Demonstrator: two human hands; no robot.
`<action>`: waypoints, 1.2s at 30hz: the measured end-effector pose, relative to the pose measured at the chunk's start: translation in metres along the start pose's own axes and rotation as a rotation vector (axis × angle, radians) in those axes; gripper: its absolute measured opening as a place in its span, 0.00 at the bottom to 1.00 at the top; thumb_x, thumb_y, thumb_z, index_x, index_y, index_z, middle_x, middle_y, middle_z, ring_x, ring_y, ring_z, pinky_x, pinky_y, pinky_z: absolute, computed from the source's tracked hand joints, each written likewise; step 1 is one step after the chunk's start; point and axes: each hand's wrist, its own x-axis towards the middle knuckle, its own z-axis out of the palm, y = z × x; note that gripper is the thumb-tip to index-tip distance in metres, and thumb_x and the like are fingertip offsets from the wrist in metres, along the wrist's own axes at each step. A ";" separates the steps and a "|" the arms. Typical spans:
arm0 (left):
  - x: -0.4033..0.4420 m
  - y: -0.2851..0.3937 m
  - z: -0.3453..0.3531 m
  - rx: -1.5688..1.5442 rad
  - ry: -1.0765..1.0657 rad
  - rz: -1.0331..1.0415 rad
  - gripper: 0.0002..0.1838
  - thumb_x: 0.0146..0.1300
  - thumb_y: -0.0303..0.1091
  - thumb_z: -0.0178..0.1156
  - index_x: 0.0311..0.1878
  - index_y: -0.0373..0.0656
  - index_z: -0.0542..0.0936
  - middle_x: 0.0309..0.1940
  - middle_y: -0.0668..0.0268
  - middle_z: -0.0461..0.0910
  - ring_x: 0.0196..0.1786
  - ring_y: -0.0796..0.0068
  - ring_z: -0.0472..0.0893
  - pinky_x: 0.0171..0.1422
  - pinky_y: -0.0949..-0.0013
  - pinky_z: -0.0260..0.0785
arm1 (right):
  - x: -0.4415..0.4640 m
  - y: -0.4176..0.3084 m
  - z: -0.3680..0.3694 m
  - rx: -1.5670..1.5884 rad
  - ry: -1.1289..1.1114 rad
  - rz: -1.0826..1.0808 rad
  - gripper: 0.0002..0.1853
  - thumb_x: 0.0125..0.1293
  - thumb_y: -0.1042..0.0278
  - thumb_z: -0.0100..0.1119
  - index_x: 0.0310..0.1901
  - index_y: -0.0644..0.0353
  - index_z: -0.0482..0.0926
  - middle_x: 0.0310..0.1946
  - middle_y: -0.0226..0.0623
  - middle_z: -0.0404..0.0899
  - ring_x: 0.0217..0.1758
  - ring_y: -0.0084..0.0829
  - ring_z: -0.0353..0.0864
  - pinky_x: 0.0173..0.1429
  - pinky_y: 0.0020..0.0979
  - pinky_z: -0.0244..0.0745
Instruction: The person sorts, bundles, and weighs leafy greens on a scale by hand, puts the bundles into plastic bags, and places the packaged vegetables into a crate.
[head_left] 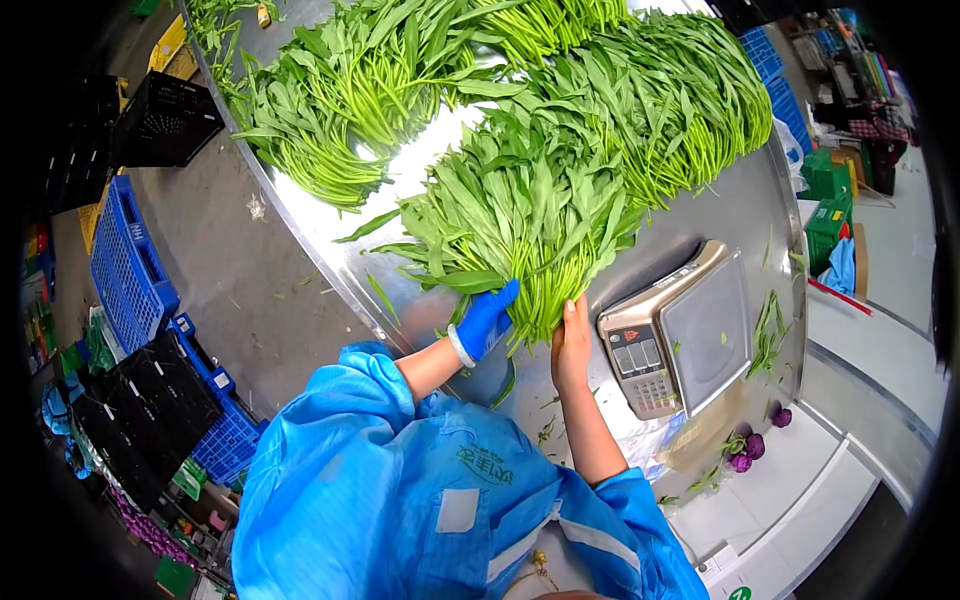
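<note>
A leafy bunch of water spinach (530,235) lies on the metal table with its stem ends toward me. My left hand (487,322), in a blue glove, grips the stems from the left side. From the other side my bare right hand (572,340) presses its fingers against the same stems, so the bundle sits between both hands. The undersides of the fingers are hidden by the stems. More water spinach is piled just behind, one heap at the left (330,110) and a larger one at the right (680,110).
To the right of my right hand stands a weighing scale (675,335) with a flat metal pan. Loose stems (768,335) and purple round vegetables (748,448) lie beyond it. The table edge (300,225) curves along the left; blue crates (130,265) stand on the floor there.
</note>
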 end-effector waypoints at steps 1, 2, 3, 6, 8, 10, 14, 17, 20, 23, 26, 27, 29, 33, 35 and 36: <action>-0.002 -0.002 0.001 0.031 -0.017 0.023 0.23 0.68 0.34 0.58 0.64 0.40 0.69 0.59 0.62 0.75 0.62 0.68 0.74 0.66 0.64 0.68 | -0.002 -0.002 0.000 -0.002 -0.017 -0.007 0.29 0.76 0.58 0.40 0.72 0.66 0.52 0.70 0.42 0.58 0.72 0.33 0.58 0.74 0.31 0.49; 0.002 -0.004 -0.002 0.127 -0.069 -0.006 0.25 0.66 0.33 0.60 0.65 0.40 0.69 0.60 0.62 0.74 0.62 0.68 0.74 0.67 0.63 0.67 | -0.002 -0.002 -0.001 -0.128 -0.043 -0.030 0.30 0.75 0.57 0.40 0.72 0.66 0.52 0.70 0.44 0.57 0.73 0.35 0.56 0.74 0.32 0.48; 0.009 -0.008 -0.009 0.223 -0.121 -0.038 0.27 0.64 0.32 0.62 0.65 0.40 0.68 0.60 0.63 0.74 0.62 0.68 0.73 0.67 0.63 0.66 | -0.003 -0.001 -0.001 -0.253 -0.068 -0.051 0.31 0.75 0.55 0.39 0.72 0.66 0.51 0.71 0.46 0.56 0.74 0.37 0.54 0.75 0.33 0.46; 0.024 -0.012 -0.021 0.410 -0.194 -0.077 0.31 0.60 0.32 0.66 0.66 0.40 0.68 0.61 0.64 0.74 0.63 0.69 0.73 0.69 0.64 0.63 | -0.002 0.000 -0.002 -0.625 -0.144 -0.121 0.35 0.74 0.50 0.39 0.72 0.68 0.50 0.72 0.51 0.52 0.77 0.44 0.47 0.77 0.37 0.40; 0.024 -0.011 -0.018 0.479 -0.187 -0.044 0.30 0.57 0.31 0.68 0.64 0.39 0.71 0.58 0.64 0.76 0.60 0.70 0.75 0.67 0.66 0.65 | -0.001 -0.001 -0.003 -0.817 -0.183 -0.179 0.37 0.72 0.47 0.39 0.72 0.69 0.49 0.72 0.54 0.51 0.78 0.48 0.45 0.77 0.41 0.37; 0.021 -0.011 -0.014 0.509 -0.158 -0.004 0.28 0.56 0.30 0.68 0.61 0.38 0.73 0.56 0.64 0.77 0.57 0.70 0.77 0.64 0.66 0.67 | 0.004 -0.005 -0.007 -0.951 -0.212 -0.251 0.40 0.71 0.43 0.40 0.72 0.70 0.48 0.72 0.57 0.51 0.77 0.52 0.43 0.77 0.46 0.34; 0.025 -0.018 -0.011 0.602 -0.158 0.120 0.25 0.54 0.29 0.69 0.57 0.38 0.76 0.51 0.64 0.80 0.51 0.71 0.79 0.56 0.67 0.73 | 0.005 -0.022 -0.002 -1.128 -0.211 -0.360 0.43 0.69 0.40 0.44 0.71 0.71 0.49 0.70 0.59 0.54 0.76 0.56 0.45 0.77 0.52 0.32; 0.017 -0.018 0.002 0.587 -0.188 0.154 0.25 0.55 0.36 0.70 0.55 0.38 0.78 0.48 0.63 0.82 0.49 0.72 0.80 0.56 0.67 0.72 | -0.005 -0.032 0.005 -1.208 -0.177 -0.408 0.42 0.66 0.43 0.50 0.69 0.71 0.53 0.67 0.60 0.57 0.74 0.57 0.48 0.76 0.52 0.34; 0.004 -0.003 0.015 0.691 -0.226 0.103 0.23 0.56 0.38 0.68 0.54 0.39 0.79 0.47 0.63 0.82 0.48 0.72 0.80 0.56 0.67 0.72 | -0.012 -0.049 0.004 -1.258 -0.172 -0.380 0.41 0.64 0.46 0.55 0.68 0.70 0.56 0.65 0.59 0.59 0.72 0.56 0.52 0.75 0.52 0.40; 0.004 0.002 0.016 0.821 -0.265 0.062 0.25 0.55 0.32 0.70 0.57 0.39 0.77 0.51 0.63 0.80 0.50 0.72 0.79 0.57 0.67 0.72 | -0.020 -0.048 -0.003 -1.179 -0.189 -0.363 0.43 0.62 0.46 0.58 0.68 0.71 0.54 0.63 0.61 0.60 0.69 0.58 0.55 0.73 0.52 0.45; -0.006 0.007 0.032 0.888 -0.283 0.210 0.26 0.54 0.31 0.69 0.58 0.38 0.76 0.52 0.63 0.80 0.51 0.72 0.79 0.59 0.66 0.71 | -0.027 -0.049 0.002 -1.227 -0.162 -0.431 0.53 0.53 0.44 0.66 0.68 0.73 0.51 0.64 0.63 0.58 0.68 0.60 0.55 0.73 0.53 0.45; -0.009 0.010 0.036 0.841 -0.284 0.172 0.27 0.54 0.31 0.70 0.58 0.38 0.76 0.52 0.63 0.80 0.52 0.72 0.78 0.59 0.66 0.71 | -0.028 -0.053 0.002 -1.284 -0.173 -0.479 0.54 0.51 0.43 0.68 0.68 0.74 0.51 0.64 0.63 0.58 0.69 0.60 0.55 0.74 0.53 0.45; -0.018 0.015 0.041 0.752 -0.284 0.088 0.28 0.53 0.31 0.71 0.58 0.38 0.76 0.53 0.63 0.80 0.52 0.73 0.78 0.60 0.66 0.70 | -0.030 -0.060 0.001 -1.394 -0.187 -0.567 0.58 0.46 0.40 0.70 0.68 0.75 0.51 0.64 0.62 0.58 0.69 0.59 0.54 0.74 0.53 0.45; -0.033 0.014 0.043 0.727 -0.296 0.047 0.28 0.52 0.30 0.70 0.59 0.38 0.76 0.53 0.63 0.79 0.53 0.73 0.78 0.61 0.66 0.70 | -0.044 -0.094 0.014 -1.570 -0.301 -0.550 0.60 0.39 0.37 0.73 0.65 0.74 0.56 0.62 0.59 0.61 0.69 0.55 0.56 0.74 0.55 0.45; -0.037 0.011 0.040 0.764 -0.329 0.049 0.28 0.54 0.30 0.69 0.60 0.38 0.75 0.53 0.63 0.79 0.53 0.73 0.78 0.61 0.66 0.70 | -0.052 -0.106 0.019 -1.565 -0.318 -0.552 0.58 0.38 0.37 0.74 0.64 0.72 0.59 0.60 0.56 0.64 0.67 0.54 0.59 0.72 0.55 0.48; -0.038 0.010 0.037 0.777 -0.328 0.032 0.28 0.54 0.30 0.68 0.60 0.39 0.75 0.54 0.63 0.79 0.54 0.73 0.78 0.61 0.66 0.70 | -0.056 -0.108 0.017 -1.559 -0.329 -0.540 0.58 0.38 0.38 0.74 0.63 0.72 0.60 0.60 0.55 0.64 0.66 0.54 0.60 0.72 0.55 0.49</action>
